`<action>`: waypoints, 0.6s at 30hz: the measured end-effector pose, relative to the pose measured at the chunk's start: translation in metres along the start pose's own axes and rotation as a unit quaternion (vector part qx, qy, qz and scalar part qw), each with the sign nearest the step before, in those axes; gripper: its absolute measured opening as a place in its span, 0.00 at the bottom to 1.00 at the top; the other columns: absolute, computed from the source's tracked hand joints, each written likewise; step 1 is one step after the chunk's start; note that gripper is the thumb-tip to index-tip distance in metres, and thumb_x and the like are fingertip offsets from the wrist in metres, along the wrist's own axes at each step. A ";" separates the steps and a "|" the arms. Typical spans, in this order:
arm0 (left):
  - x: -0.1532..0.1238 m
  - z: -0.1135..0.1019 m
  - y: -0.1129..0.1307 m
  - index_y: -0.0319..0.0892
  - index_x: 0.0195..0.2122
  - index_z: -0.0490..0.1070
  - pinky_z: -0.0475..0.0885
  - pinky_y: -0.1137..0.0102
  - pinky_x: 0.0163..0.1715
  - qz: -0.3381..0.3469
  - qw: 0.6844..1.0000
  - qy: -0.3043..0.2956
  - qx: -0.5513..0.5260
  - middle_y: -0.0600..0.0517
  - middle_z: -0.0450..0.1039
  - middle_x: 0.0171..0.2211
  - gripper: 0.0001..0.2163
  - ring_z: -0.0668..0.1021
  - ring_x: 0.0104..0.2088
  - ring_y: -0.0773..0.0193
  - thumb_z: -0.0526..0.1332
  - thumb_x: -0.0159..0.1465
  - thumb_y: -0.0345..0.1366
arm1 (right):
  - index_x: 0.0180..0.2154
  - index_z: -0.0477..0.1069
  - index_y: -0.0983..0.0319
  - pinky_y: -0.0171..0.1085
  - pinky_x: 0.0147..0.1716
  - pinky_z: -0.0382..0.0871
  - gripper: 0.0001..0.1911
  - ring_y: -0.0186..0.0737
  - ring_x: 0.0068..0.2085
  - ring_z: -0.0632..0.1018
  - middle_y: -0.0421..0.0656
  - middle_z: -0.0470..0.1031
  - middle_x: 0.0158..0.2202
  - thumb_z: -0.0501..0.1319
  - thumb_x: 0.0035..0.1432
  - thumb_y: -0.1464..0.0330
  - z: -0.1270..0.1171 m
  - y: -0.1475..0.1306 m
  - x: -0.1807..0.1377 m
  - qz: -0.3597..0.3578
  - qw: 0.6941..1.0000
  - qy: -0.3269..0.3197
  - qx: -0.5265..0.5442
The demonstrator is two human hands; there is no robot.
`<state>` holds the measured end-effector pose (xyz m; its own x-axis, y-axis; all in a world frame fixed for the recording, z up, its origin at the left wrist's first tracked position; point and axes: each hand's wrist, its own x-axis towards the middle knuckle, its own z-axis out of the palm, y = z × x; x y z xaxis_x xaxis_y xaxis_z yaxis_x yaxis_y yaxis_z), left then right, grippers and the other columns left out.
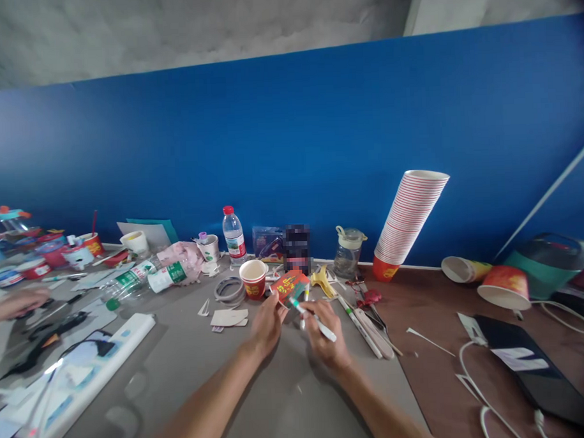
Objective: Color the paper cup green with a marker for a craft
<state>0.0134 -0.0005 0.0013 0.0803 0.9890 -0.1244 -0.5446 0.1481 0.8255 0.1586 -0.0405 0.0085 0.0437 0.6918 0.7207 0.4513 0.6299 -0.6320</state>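
My left hand (267, 325) grips a red paper piece (285, 285) by its lower left edge. Yellow print like that on the paper cups covers it, and its right part is green. In my right hand (327, 336) is a white marker (324, 329) with a green band, its tip end touching or very close to the green part of the piece. Just behind my left hand stands a red paper cup (254, 279). Rolls of tape (229, 290) and cut white paper scraps (228, 317) lie to its left. A yellow cut piece (324, 282) lies beyond my right hand.
A tall leaning stack of paper cups (411, 215), a lidded jar (349, 252) and a water bottle (234, 237) stand along the blue partition (289, 149). A power strip (87, 386) lies left. Another person's hand (21, 302) is at far left.
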 end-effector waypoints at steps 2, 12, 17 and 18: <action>0.000 0.003 0.001 0.45 0.35 0.74 0.62 0.59 0.57 -0.008 1.000 0.006 -0.016 0.47 0.78 0.42 0.08 0.72 0.54 0.51 0.61 0.57 0.41 | 0.39 0.73 0.60 0.41 0.35 0.67 0.11 0.43 0.34 0.74 0.44 0.76 0.32 0.54 0.60 0.67 -0.001 0.002 0.000 0.021 0.999 0.048 -0.014; -0.001 0.007 0.001 0.45 0.35 0.74 0.60 0.58 0.58 -0.005 0.999 -0.005 -0.037 0.47 0.77 0.44 0.08 0.71 0.55 0.51 0.61 0.57 0.41 | 0.41 0.72 0.60 0.41 0.35 0.68 0.11 0.42 0.34 0.75 0.45 0.76 0.33 0.54 0.60 0.68 -0.002 -0.001 0.001 0.011 0.999 0.044 -0.023; -0.002 0.007 0.002 0.44 0.36 0.74 0.60 0.58 0.58 0.001 1.000 -0.021 -0.010 0.45 0.77 0.45 0.10 0.71 0.55 0.50 0.60 0.58 0.43 | 0.35 0.73 0.60 0.40 0.35 0.68 0.10 0.41 0.33 0.75 0.43 0.76 0.30 0.53 0.60 0.69 0.000 -0.002 0.000 -0.019 0.999 -0.030 -0.005; -0.002 0.008 0.002 0.44 0.36 0.74 0.60 0.58 0.58 0.003 1.000 -0.024 -0.011 0.45 0.77 0.46 0.10 0.71 0.55 0.51 0.60 0.58 0.43 | 0.37 0.73 0.60 0.40 0.35 0.68 0.10 0.41 0.34 0.75 0.43 0.76 0.31 0.53 0.60 0.69 0.000 -0.001 0.000 -0.013 1.000 -0.016 -0.007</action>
<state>0.0189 -0.0021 0.0078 0.1166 0.9888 -0.0932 -0.5627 0.1431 0.8142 0.1581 -0.0411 0.0097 0.0031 0.6872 0.7264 0.4643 0.6424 -0.6097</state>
